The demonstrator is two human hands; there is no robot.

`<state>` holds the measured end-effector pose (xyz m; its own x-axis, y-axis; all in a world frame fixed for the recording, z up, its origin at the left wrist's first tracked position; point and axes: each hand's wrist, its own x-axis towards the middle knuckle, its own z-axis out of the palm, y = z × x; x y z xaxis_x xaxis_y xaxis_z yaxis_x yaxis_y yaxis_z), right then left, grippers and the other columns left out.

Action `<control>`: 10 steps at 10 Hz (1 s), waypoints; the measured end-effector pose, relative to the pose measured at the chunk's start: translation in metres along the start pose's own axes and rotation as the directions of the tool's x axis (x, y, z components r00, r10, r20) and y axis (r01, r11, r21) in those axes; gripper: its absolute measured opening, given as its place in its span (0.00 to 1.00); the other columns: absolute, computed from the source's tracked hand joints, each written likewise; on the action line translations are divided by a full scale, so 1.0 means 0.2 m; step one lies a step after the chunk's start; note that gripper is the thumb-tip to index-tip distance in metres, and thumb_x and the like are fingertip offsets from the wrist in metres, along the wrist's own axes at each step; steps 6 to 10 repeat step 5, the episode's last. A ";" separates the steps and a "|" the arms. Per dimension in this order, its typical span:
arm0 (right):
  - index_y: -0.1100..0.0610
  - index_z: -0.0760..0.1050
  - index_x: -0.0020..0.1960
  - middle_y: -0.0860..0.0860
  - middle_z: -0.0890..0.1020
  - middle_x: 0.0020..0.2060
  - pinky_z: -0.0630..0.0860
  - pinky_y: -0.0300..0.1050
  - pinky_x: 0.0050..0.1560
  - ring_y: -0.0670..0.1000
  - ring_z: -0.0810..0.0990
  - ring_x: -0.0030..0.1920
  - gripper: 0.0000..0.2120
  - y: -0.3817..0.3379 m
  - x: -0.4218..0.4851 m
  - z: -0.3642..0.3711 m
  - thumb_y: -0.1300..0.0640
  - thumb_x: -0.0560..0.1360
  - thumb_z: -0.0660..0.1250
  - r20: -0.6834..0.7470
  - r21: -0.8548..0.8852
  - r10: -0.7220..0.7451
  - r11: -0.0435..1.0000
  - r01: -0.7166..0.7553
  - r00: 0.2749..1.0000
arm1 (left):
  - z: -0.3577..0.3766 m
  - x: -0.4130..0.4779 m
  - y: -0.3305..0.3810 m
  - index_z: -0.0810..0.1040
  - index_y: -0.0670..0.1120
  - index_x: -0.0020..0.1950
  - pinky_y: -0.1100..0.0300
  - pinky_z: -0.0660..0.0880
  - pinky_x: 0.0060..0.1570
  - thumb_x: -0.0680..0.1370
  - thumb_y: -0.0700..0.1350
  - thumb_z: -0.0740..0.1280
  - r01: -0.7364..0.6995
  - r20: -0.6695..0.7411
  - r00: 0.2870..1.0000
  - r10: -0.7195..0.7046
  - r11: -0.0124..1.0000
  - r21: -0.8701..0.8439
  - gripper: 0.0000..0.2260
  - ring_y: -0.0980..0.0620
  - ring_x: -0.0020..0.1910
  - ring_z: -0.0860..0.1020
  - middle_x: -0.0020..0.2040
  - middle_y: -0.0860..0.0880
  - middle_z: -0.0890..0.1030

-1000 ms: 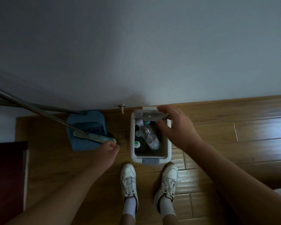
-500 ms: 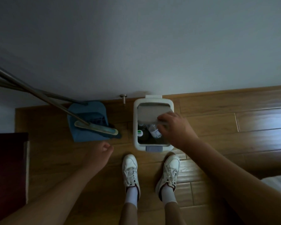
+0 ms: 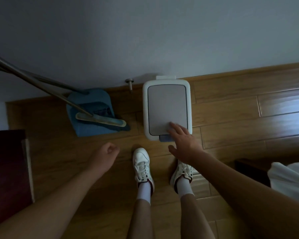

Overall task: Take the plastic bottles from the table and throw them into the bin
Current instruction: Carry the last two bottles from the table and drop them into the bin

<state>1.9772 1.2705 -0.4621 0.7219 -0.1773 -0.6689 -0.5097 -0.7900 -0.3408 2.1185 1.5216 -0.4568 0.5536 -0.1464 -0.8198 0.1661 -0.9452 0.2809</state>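
A white bin (image 3: 166,107) stands on the wooden floor against the wall, just ahead of my feet. Its grey lid lies flat and closed, so the plastic bottles inside are hidden. My right hand (image 3: 183,142) hovers at the lid's near right corner, fingers spread, fingertips on or just over the lid, holding nothing. My left hand (image 3: 106,153) hangs left of my left shoe, curled into a loose fist with nothing in it.
A blue dustpan (image 3: 93,114) with a broom head (image 3: 100,120) lies left of the bin; long metal handles (image 3: 33,81) slant up to the left. A dark red cabinet (image 3: 7,169) is at the left edge, white fabric (image 3: 290,180) at the right.
The bin's lid went from raised to fully closed under my right hand, hiding the bottles. My left hand drew back toward me and curled.
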 end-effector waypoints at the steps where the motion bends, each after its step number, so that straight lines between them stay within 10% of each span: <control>1: 0.52 0.52 0.80 0.49 0.47 0.81 0.58 0.55 0.76 0.53 0.47 0.81 0.36 0.01 -0.01 0.02 0.48 0.78 0.64 0.035 -0.030 0.005 1.000 -0.004 0.999 | 0.02 -0.01 0.00 0.77 0.52 0.56 0.50 0.79 0.51 0.80 0.55 0.62 -0.006 0.006 1.000 0.005 1.000 0.013 0.09 0.52 0.49 0.79 0.50 0.51 0.80; 3: 0.53 0.51 0.81 0.49 0.45 0.81 0.59 0.57 0.75 0.54 0.48 0.81 0.37 0.01 -0.01 -0.04 0.48 0.78 0.64 0.115 -0.056 0.030 0.998 -0.024 0.993 | -0.01 -0.07 0.06 0.77 0.52 0.55 0.52 0.78 0.50 0.81 0.53 0.62 -0.019 0.017 1.000 0.019 0.999 -0.033 0.09 0.52 0.50 0.79 0.50 0.52 0.80; 5: 0.59 0.62 0.77 0.59 0.68 0.74 0.69 0.52 0.69 0.60 0.69 0.72 0.33 0.01 -0.09 -0.15 0.49 0.76 0.67 0.269 0.148 0.256 0.942 -0.303 0.928 | -0.12 -0.26 0.12 0.76 0.50 0.56 0.57 0.74 0.43 0.82 0.52 0.61 -0.035 0.050 0.998 0.037 0.999 -0.030 0.09 0.52 0.48 0.78 0.50 0.50 0.79; 10: 0.59 0.62 0.77 0.59 0.68 0.74 0.69 0.52 0.69 0.60 0.69 0.72 0.33 0.01 -0.09 -0.15 0.49 0.76 0.67 0.269 0.148 0.256 0.942 -0.303 0.928 | -0.12 -0.26 0.12 0.76 0.50 0.56 0.57 0.74 0.43 0.82 0.52 0.61 -0.035 0.050 0.998 0.037 0.999 -0.030 0.09 0.52 0.48 0.78 0.50 0.50 0.79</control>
